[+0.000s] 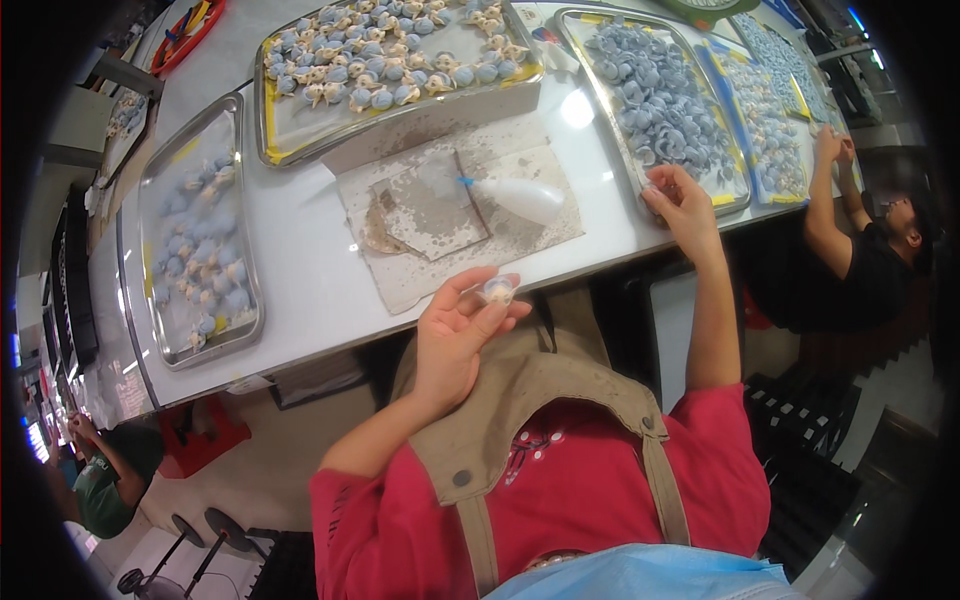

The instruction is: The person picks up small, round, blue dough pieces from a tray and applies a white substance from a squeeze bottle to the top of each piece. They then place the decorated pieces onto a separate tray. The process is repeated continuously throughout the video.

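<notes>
My left hand [452, 338] is closed around a small cream and blue-grey figurine [497, 291], pinched between thumb and fingers in front of my apron. My right hand [686, 212] is at the near left corner of a metal tray [735, 203] heaped with curved blue-grey shell-like pieces [655, 95]. Its thumb and fingers are drawn together, and what they hold, if anything, is too small to make out. Between my hands and the far trays, a white squeeze bottle [522, 200] with a blue tip lies on its side on stained cardboard [535, 155].
A large tray [400, 128] of similar figurines stands at the back, and another tray [250, 300] of them at the left. Farther right is a blue-edged tray [775, 197] of small pieces. Co-workers sit at the right [850, 260] and far left [115, 470].
</notes>
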`<state>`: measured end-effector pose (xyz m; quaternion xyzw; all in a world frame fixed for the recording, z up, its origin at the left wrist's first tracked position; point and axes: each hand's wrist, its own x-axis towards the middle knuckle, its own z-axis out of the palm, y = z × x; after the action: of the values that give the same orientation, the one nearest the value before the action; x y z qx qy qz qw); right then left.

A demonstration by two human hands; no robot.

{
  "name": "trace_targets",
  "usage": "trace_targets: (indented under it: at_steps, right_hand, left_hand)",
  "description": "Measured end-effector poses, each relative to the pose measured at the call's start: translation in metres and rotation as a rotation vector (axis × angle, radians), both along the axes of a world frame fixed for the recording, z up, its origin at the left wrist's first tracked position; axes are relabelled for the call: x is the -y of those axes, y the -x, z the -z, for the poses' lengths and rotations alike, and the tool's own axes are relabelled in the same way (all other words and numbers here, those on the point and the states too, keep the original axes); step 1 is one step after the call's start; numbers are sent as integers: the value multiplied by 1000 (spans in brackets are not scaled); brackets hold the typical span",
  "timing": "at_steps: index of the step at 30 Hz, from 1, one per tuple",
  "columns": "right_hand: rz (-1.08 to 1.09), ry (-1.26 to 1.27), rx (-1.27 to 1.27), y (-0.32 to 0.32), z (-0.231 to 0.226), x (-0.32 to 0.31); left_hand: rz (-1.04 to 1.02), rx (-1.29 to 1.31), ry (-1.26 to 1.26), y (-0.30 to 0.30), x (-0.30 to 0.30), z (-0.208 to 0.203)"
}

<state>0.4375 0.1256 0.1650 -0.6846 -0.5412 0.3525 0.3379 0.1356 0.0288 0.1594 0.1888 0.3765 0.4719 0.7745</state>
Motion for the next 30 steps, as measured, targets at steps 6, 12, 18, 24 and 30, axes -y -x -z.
trace_targets:
  at_steps: [6,12,18,24,30]
  right_hand:
    - [-43,-251,-95,24,-1,21]
    - [-545,-395,-21,110,-40,60]
    - [-600,-542,-41,131,-25,66]
    - [-546,-546,-43,135,-26,73]
    - [-495,-545,-48,137,-22,78]
  left_hand:
    - [22,-30,-9,1,-2,-3]
    - [1,31,-132,-3,0,-4]
    - [14,14,-263,0,3,-5]
    - [-12,-41,-267,2,5,-3]
    - [17,-119,-323,4,6,-4]
